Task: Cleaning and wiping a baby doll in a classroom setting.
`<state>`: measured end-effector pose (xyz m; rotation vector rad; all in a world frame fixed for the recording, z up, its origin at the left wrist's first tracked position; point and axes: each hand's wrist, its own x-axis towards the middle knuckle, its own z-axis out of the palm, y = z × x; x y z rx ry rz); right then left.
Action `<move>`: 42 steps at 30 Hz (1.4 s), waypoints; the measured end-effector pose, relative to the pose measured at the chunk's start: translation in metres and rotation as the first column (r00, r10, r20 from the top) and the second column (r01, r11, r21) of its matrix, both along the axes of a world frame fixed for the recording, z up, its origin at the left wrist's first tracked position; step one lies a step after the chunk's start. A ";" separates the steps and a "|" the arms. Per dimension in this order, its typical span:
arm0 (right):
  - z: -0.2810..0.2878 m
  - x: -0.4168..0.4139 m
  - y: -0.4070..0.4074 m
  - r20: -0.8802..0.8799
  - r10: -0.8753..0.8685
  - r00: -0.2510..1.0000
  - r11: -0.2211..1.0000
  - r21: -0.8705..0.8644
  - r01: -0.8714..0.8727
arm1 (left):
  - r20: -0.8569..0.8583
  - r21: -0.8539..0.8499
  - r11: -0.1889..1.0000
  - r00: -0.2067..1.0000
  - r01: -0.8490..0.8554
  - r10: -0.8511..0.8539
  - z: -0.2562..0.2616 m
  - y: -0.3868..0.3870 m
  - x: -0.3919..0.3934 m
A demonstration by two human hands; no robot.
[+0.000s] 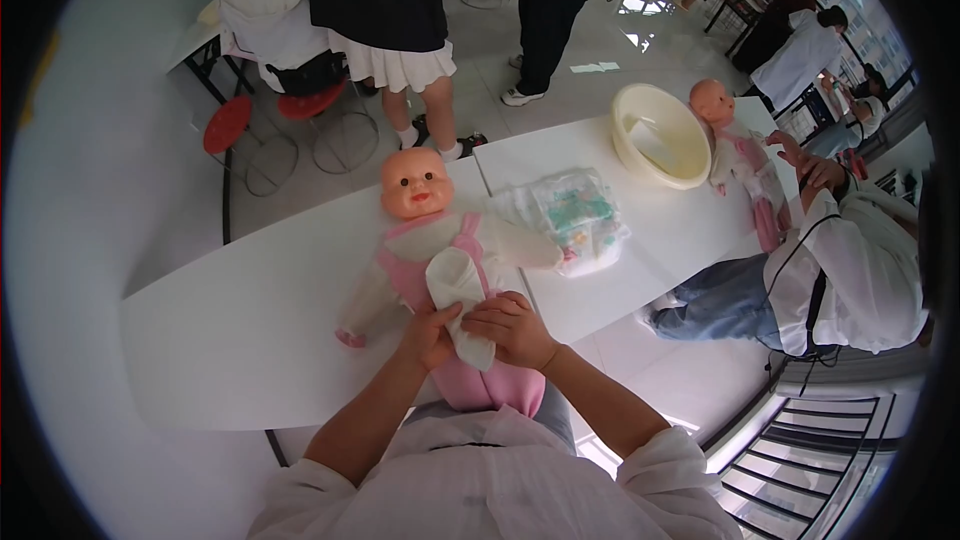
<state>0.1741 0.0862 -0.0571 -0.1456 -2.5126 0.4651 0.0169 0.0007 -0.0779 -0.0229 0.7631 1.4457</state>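
Observation:
A folded white cloth [454, 276] is held between my two hands, over the belly of a baby doll [417, 184]. My left hand [430, 336] grips its left edge, thumb on top. The fingers of my right hand [513, 328] lie across its lower right part. The doll rests on its back on the white table [247, 330], head away from me, in a pink and cream outfit. Its pink legs [487, 388] reach the table's near edge. My hands and the cloth hide part of its torso.
Right of the doll lies a packaged diaper [581, 221], touched by the doll's sleeve. Beyond it stands a cream plastic basin [660, 136] beside a second doll [739, 157]. A person [847, 262] is at the right. Red stools [227, 125] and people stand past the table.

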 end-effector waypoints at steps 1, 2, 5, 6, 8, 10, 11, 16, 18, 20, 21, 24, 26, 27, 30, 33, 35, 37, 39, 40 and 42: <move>-0.001 -0.003 -0.001 0.021 -0.059 0.998 0.980 -0.190 0.062 | -0.015 -0.006 1.000 1.000 0.015 -0.015 0.001 0.000 0.000; -0.003 -0.005 -0.001 0.062 -0.109 0.992 0.919 -0.374 0.124 | -0.029 -0.012 0.999 0.999 0.030 -0.030 0.003 -0.001 0.000; -0.009 -0.017 -0.001 0.093 -0.257 0.962 0.547 -0.807 0.224 | -0.065 0.041 0.998 0.997 0.049 -0.046 0.010 -0.003 0.001; -0.010 -0.018 -0.001 0.103 -0.261 0.960 0.544 -0.805 0.234 | -0.060 -0.007 0.999 0.997 0.049 -0.049 0.012 -0.003 0.001; -0.011 -0.021 -0.001 0.203 -0.310 0.929 0.551 -0.758 0.349 | -0.088 0.036 0.998 0.995 0.053 -0.049 0.014 -0.003 0.002; -0.010 -0.024 -0.003 0.245 -0.344 0.906 0.561 -0.721 0.408 | -0.046 0.025 0.999 0.998 0.039 -0.038 0.014 -0.003 0.002; -0.009 -0.025 -0.004 0.271 -0.371 0.888 0.581 -0.678 0.450 | -0.024 0.015 1.000 1.000 0.019 -0.018 0.013 -0.003 0.002; -0.001 -0.033 -0.011 0.292 -0.416 0.861 0.430 -0.771 0.469 | -0.149 0.044 0.996 0.987 0.072 -0.065 -0.002 -0.008 0.002; 0.001 -0.035 -0.014 0.280 -0.422 0.862 0.366 -0.817 0.445 | -0.178 0.066 0.995 0.982 0.077 -0.064 -0.010 -0.009 0.001; 0.003 -0.036 -0.015 0.148 -0.517 0.843 0.541 -0.707 0.456 | -0.261 0.063 0.991 0.961 0.115 -0.095 -0.016 -0.011 -0.001; 0.003 -0.036 -0.015 0.159 -0.521 0.839 0.536 -0.704 0.466 | -0.260 0.063 0.991 0.961 0.114 -0.094 -0.019 -0.012 -0.001; 0.004 -0.035 -0.014 0.190 -0.513 0.837 0.574 -0.649 0.499 | -0.257 0.039 0.994 0.962 0.103 -0.090 -0.021 -0.015 -0.002; 0.005 -0.035 -0.013 0.229 -0.504 0.833 0.570 -0.636 0.520 | -0.277 0.036 0.993 0.955 0.116 -0.102 -0.021 -0.016 -0.002; 0.006 -0.035 -0.014 0.230 -0.503 0.833 0.570 -0.636 0.520 | -0.276 0.036 0.993 0.956 0.115 -0.101 -0.021 -0.016 -0.002; 0.009 -0.035 -0.015 0.212 -0.528 0.822 0.491 -0.714 0.499 | -0.295 0.071 0.993 0.953 0.097 -0.072 -0.020 -0.017 -0.001; 0.012 -0.035 -0.014 0.246 -0.528 0.813 0.475 -0.708 0.523 | -0.310 0.081 0.990 0.947 0.116 -0.086 -0.021 -0.018 -0.002; 0.013 -0.034 -0.014 0.285 -0.519 0.806 0.495 -0.669 0.555 | -0.301 0.108 0.987 0.950 0.122 -0.084 -0.022 -0.019 -0.002; 0.014 -0.034 -0.014 0.276 -0.534 0.799 0.501 -0.659 0.562 | -0.301 0.102 0.987 0.949 0.124 -0.089 -0.023 -0.019 -0.003; 0.014 -0.034 -0.015 0.273 -0.547 0.792 0.502 -0.650 0.570 | -0.302 0.097 0.987 0.949 0.127 -0.093 -0.022 -0.019 -0.002; 0.014 -0.034 -0.015 0.246 -0.562 0.790 0.517 -0.642 0.567 | -0.307 0.097 0.987 0.947 0.128 -0.092 -0.021 -0.018 -0.002; 0.013 -0.034 -0.017 0.220 -0.576 0.787 0.530 -0.633 0.564 | -0.313 0.097 0.987 0.945 0.129 -0.093 -0.017 -0.017 0.000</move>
